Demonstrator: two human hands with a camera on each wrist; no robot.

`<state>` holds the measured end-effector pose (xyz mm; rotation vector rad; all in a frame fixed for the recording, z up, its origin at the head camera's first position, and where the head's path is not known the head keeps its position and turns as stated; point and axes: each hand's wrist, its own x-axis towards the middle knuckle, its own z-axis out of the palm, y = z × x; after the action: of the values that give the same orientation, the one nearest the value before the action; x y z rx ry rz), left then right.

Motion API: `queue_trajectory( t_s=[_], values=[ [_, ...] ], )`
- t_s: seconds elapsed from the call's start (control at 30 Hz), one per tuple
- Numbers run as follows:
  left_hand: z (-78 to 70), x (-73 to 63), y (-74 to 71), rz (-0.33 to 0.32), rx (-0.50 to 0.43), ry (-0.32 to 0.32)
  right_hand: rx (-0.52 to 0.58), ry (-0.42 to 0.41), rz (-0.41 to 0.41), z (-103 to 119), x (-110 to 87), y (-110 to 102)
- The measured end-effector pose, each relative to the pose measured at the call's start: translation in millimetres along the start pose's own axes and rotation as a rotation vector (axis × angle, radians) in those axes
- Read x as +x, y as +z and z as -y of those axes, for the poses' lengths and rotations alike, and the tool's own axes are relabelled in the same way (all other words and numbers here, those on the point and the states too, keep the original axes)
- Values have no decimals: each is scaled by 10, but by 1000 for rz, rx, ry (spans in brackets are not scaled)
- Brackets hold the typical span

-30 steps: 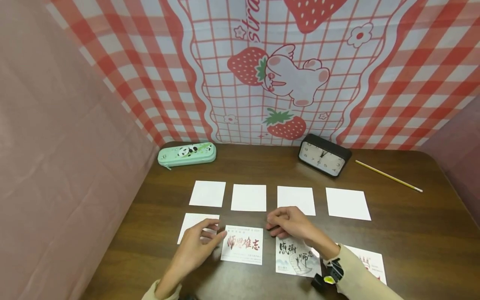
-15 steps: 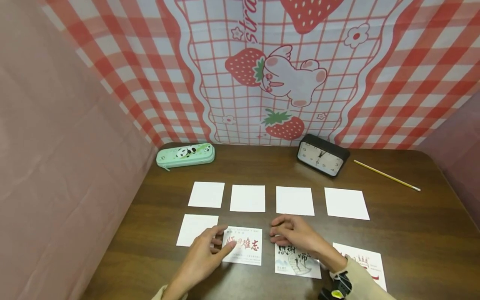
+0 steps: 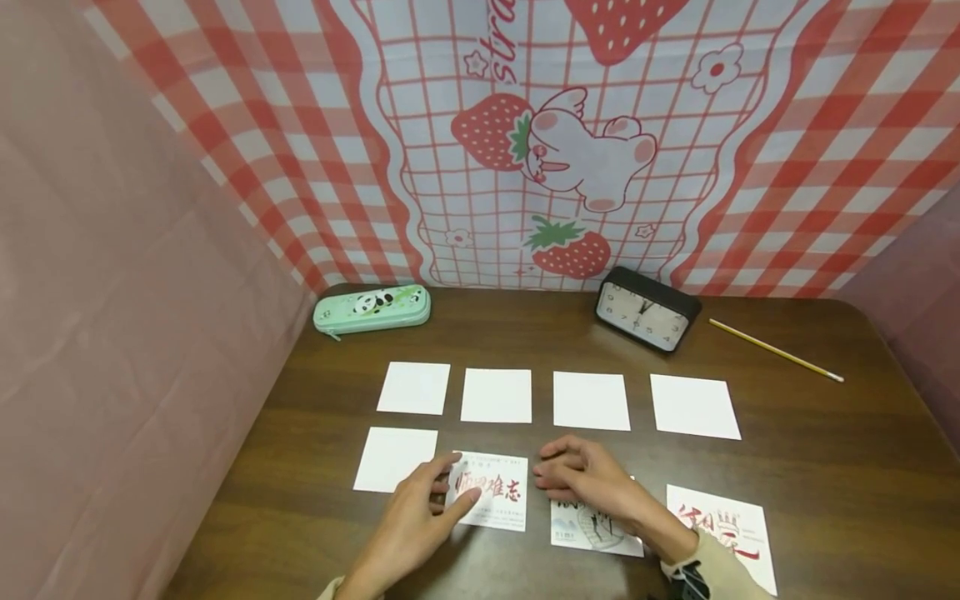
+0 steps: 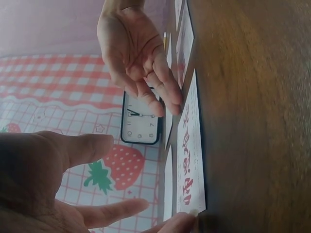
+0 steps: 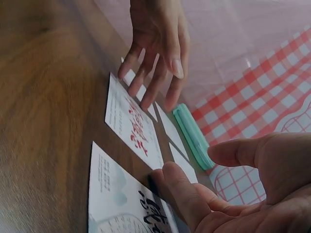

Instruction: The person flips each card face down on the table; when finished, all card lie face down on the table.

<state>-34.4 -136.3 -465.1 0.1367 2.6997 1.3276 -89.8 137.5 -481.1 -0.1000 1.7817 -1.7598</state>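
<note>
A white card with red lettering (image 3: 491,498) lies at the front middle of the table. My left hand (image 3: 416,521) hovers over its left edge, fingers spread and loosely bent. In the left wrist view, a fingertip (image 4: 181,222) is at the card's edge; I cannot tell whether it presses. To the right lies a card with black lettering (image 3: 588,535), its upper part covered by my right hand (image 3: 596,482). That hand's fingers are loosely bent, with nothing seen between them. Another red-lettered card (image 3: 723,533) is beside the right sleeve.
Behind the hands is a row of several blank white cards (image 3: 496,396), with one more blank card (image 3: 393,461) at the left. Farther back stand a green panda pencil case (image 3: 372,310) and a black clock (image 3: 647,310). A yellow pencil (image 3: 776,350) lies at the right.
My left hand has shifted right, from beside the middle red-lettered card to over its left edge. My right hand has dropped slightly toward me, covering more of the black-lettered card.
</note>
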Motion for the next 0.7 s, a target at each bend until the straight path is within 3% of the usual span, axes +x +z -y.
queue_trajectory(
  t_s=[0.33, 0.7],
  values=[
    [-18, 13, 28, -11, 33, -19, 51, -15, -28, -11, -32, 98],
    [5, 67, 30, -15, -92, -24, 173, -17, -87, 6, -34, 187]
  ],
)
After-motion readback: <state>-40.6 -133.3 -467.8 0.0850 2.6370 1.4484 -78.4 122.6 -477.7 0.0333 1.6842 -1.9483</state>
